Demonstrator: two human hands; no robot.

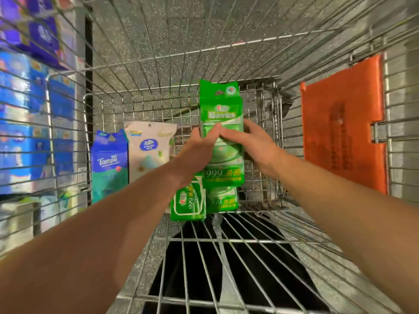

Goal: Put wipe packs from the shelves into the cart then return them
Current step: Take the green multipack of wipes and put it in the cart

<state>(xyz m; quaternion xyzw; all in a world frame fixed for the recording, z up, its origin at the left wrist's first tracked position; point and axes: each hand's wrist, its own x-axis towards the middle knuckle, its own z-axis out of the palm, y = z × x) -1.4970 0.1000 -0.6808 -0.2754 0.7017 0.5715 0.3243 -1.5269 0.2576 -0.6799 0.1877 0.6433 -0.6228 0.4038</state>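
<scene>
From the head view, both arms reach down into the wire cart (226, 241). The left hand (199, 150) and the right hand (254, 143) close on either side of a tall green wipe pack (221, 114), fingers curled round its edges, holding it upright near the cart's far end. Two more green packs (188, 200) lie just below it on the cart floor, and a blue Tempo pack (108, 164) and a pale Vinda pack (147, 150) stand side by side to the left. An orange plastic panel (344, 123) hangs on the cart's right wall. Shelves of blue tissue packages (25, 105) show through the mesh on the left. With several packs already in the cart, loading looks well advanced; whether this green pack is being set down or lifted for return cannot be told.
</scene>
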